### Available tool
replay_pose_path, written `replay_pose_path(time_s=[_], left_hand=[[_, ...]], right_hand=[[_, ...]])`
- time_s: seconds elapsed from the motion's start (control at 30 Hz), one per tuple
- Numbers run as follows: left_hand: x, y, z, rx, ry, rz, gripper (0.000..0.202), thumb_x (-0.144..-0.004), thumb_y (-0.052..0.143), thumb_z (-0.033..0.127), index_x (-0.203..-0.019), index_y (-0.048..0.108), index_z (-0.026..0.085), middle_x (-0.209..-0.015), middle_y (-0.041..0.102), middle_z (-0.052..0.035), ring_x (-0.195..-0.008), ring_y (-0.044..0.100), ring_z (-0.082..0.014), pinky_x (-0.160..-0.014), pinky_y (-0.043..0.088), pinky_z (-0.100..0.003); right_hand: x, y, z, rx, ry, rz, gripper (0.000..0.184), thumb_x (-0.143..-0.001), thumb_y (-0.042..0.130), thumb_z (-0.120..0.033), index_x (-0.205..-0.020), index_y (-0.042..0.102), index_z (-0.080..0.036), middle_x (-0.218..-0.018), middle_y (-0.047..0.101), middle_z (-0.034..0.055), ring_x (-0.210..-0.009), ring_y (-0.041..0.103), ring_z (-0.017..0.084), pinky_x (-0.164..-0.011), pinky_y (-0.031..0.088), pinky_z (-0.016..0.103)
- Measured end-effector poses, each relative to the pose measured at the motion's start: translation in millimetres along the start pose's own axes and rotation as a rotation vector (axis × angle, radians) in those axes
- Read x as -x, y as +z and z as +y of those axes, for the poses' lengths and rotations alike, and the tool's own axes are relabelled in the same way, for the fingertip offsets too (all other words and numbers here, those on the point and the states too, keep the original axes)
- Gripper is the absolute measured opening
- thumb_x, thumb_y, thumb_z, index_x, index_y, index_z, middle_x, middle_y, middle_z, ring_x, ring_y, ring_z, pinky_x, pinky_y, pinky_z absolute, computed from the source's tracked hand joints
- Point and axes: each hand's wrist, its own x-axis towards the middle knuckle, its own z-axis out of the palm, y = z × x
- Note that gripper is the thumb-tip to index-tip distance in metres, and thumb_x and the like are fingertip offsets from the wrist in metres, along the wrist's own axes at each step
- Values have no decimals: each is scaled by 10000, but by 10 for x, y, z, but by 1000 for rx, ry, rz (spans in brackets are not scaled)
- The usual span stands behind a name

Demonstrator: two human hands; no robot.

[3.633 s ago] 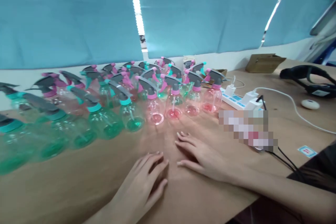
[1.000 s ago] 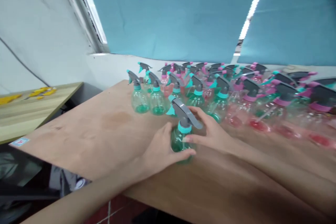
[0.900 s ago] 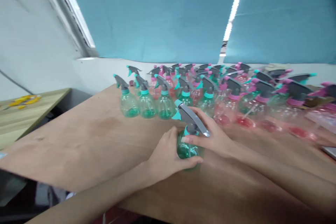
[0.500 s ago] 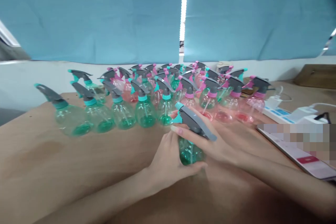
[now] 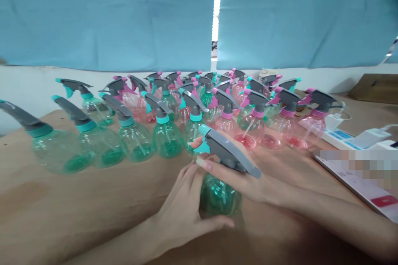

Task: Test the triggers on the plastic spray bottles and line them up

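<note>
A person's left hand [image 5: 183, 207], half curled, cups the left side of a green bottle [image 5: 219, 194] at the near middle of a wooden table [image 5: 108, 215], its thumb across the near side. The right hand [image 5: 248, 182] is closed around the neck, under the grey spray head [image 5: 228, 153], which points far left. Whether the base touches the table cannot be told. A firm palm on the body and a snug, light ring at the neck, clear of the trigger [image 5: 202, 147], should hold it steady. Beyond, green bottles [image 5: 168, 138] stand left, pink bottles [image 5: 248, 138] right; a phone [image 5: 345, 178] lies at right.
</note>
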Motion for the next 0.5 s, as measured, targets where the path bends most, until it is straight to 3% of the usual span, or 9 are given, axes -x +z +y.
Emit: replay_pose_path(time_s=[0.1, 0.27, 0.4, 0.5], left_hand=[[101, -83, -91, -97, 14, -52, 857, -843, 576, 664, -1466, 193, 218, -1405, 453, -157, -1270, 435, -365, -1023, 366, -549], [194, -120, -174, -222, -22, -184, 792, -860, 574, 639, -1439, 284, 183, -1424, 441, -174, -1284, 429, -363, -1049, 319, -592], [220, -92, -176, -230, -69, -289, 834, -858, 579, 634, -1462, 287, 139, -1458, 405, -199, -1327, 387, -368, -1062, 315, -592], [259, -88, -178, -242, -94, -308, 758, -880, 574, 590, -1447, 342, 144, -1476, 395, -184, -1345, 375, -357, -1073, 317, -573]], right_hand=[[-40, 31, 86, -39, -31, -22, 203, -821, 591, -285, -992, 500, -225, -921, 653, 25, -806, 662, 175, -777, 574, 361], [-45, 40, 217, -113, -119, -46, 238, -828, 596, -238, -1056, 528, -238, -827, 631, -12, -622, 603, 115, -638, 547, 281], [-19, 17, 218, -22, -78, -62, 299, -788, 527, -145, -1064, 557, -256, -871, 624, -3, -671, 604, 118, -573, 515, 233], [0, -14, 226, 62, -62, -103, 408, -751, 484, -137, -1130, 560, -269, -764, 596, -35, -491, 500, 93, -472, 471, 220]])
